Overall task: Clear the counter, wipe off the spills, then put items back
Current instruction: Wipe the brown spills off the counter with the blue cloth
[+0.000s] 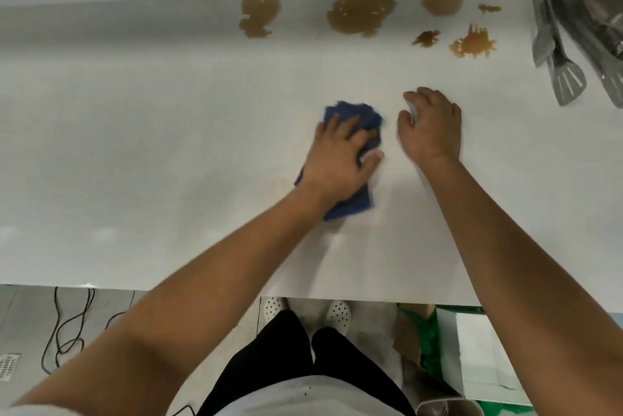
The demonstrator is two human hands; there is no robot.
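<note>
Left hand (pixel 340 154) presses flat on blue cloth (pixel 350 115) (motion-blurred), right hand (pixel 429 126) seemingly relaxed on counter (pixel 168 146).

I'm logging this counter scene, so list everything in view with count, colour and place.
Counter: one, white, fills the view.
Spills: six, brown, along the far edge.
Cloth: one, blue, mid-counter under the left hand.
Tongs: at least two, grey, far right.
Cables: black, on the floor, lower left.
Boxes: green, white and brown, below the counter, right.
Shoes: two, white, on the floor.
Left hand: presses the cloth.
Right hand: on the counter, holds nothing.
</note>
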